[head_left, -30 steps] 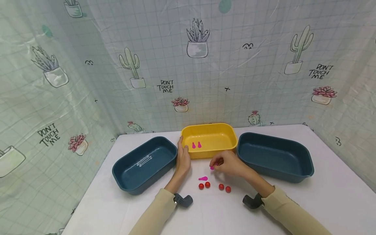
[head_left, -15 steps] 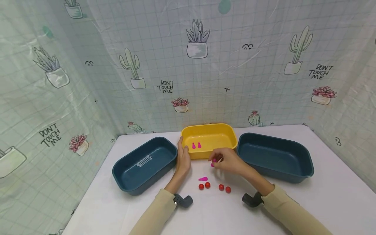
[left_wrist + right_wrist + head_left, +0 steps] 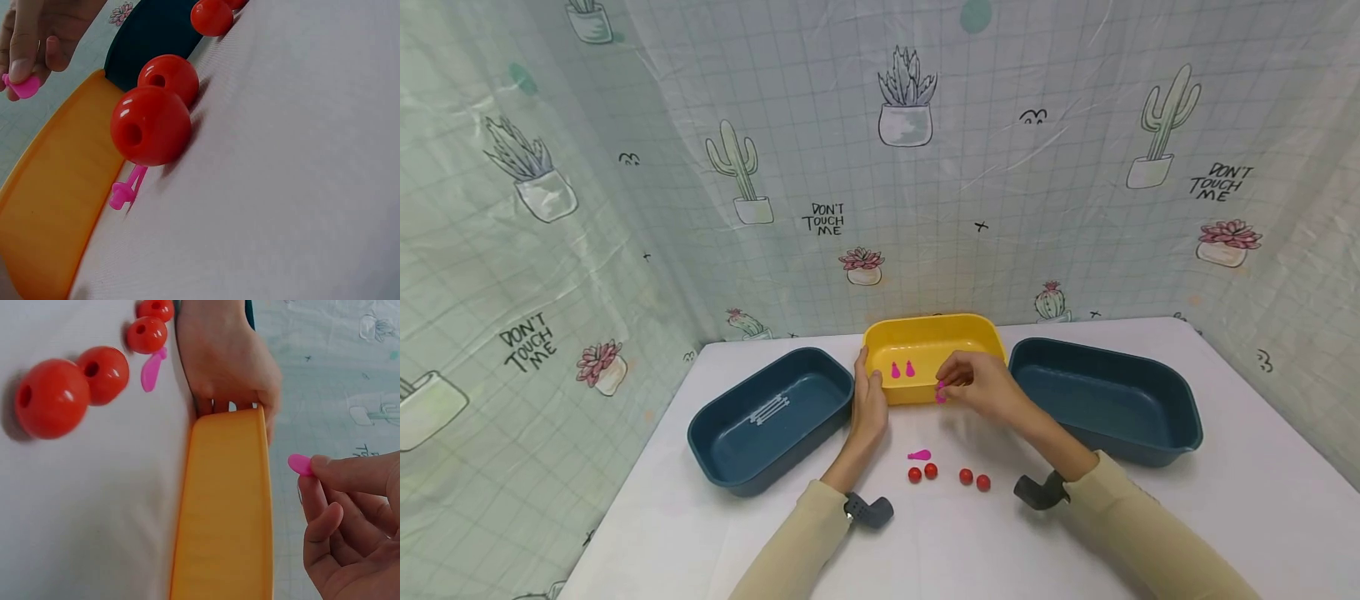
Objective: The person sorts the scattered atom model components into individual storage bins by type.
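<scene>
My right hand (image 3: 982, 385) pinches a pink piece (image 3: 299, 464) upright, above rim height of the yellow tray (image 3: 222, 506) my left hand (image 3: 869, 407) touches, fingers straight.

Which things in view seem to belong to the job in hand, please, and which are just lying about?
Likely in use:
pink piece pinched by the right hand
yellow tray the left hand touches
two pink pieces in it
loose pink piece

Apparently just lying about:
red beads
white sticks
two blue trays
</scene>
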`<state>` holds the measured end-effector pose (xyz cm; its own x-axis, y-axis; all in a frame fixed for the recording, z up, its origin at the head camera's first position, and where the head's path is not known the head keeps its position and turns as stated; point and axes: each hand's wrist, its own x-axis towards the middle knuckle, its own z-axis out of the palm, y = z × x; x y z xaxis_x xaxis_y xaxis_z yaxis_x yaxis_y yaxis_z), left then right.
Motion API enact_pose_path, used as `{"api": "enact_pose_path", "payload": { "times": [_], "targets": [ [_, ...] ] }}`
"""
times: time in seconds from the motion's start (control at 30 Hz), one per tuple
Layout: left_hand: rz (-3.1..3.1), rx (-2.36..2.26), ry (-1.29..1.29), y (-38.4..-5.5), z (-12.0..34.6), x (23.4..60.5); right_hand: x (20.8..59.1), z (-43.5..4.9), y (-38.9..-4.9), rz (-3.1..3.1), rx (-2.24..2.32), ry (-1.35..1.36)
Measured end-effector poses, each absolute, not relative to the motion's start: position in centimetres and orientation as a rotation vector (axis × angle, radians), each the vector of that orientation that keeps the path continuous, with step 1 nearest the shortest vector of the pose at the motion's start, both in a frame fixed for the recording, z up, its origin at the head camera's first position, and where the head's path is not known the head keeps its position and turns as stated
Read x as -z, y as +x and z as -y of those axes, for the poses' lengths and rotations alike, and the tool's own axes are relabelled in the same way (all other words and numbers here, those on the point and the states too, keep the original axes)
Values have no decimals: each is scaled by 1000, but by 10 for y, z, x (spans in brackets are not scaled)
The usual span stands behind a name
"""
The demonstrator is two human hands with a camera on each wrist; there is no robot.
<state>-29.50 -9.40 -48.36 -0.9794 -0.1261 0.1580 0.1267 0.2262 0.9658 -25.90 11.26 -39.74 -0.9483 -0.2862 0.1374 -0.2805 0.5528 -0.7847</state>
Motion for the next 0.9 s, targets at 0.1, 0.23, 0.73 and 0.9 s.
{"api": "enact_pose_path", "payload": {
  "times": [0.1,0.23,0.73,0.9],
  "targets": [
    [2292,1838,-3,-295,94,484,395,-115,-263,-2768,1400,-486],
    [2289,1838,-7,-296,94,485,389,-113,-269,-2782,1414,-473],
    [2294,1833,-4,-297,94,486,373,-107,-304,-2763,1495,-529],
    [2289,1836,-8,-297,94,485,371,-108,-314,-2723,1528,-511]
  ]
}}
